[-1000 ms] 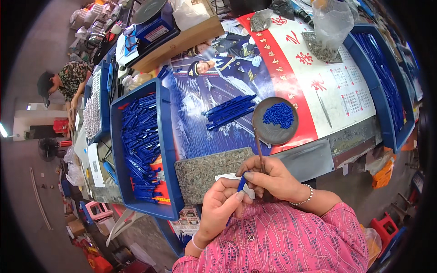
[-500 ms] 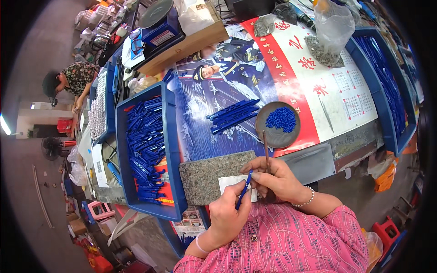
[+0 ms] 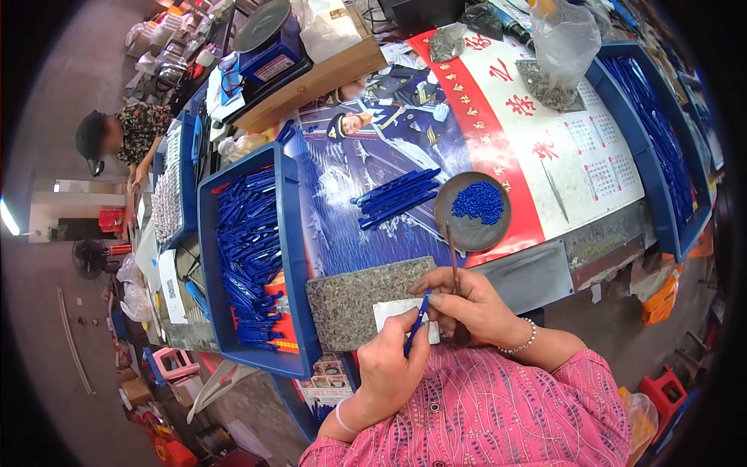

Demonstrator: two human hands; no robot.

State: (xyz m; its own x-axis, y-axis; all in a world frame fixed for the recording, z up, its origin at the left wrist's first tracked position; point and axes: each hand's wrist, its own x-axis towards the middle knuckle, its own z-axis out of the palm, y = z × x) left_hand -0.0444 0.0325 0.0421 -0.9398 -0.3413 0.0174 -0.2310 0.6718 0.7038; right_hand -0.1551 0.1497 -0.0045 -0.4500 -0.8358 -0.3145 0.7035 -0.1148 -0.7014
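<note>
Low in front of my pink shirt, my left hand (image 3: 393,350) grips a slim blue pen-like plastic piece (image 3: 416,331) that slants upward. At its upper end are the thumb and fingertips of my right hand (image 3: 475,305). A thin brown stick (image 3: 453,257) stands up out of that same hand, clasped between its fingers; its tip reaches the rim of a round grey dish (image 3: 447,194). Small blue beads (image 3: 478,202) lie in the dish. Under my fingers is a white paper or cloth (image 3: 383,313), partly over a speckled stone slab (image 3: 342,311).
A blue bin (image 3: 299,257) full of blue plastic pieces stands left, another bin (image 3: 630,124) far right. Several matching pieces (image 3: 397,196) lie on the poster-covered table. A weighing scale (image 3: 268,54) sits behind a wooden board (image 3: 311,87). Another person (image 3: 144,132) works far left.
My hands keep nearly the same hold and place. The person at far left has shifted slightly, and the whole view has moved a little.
</note>
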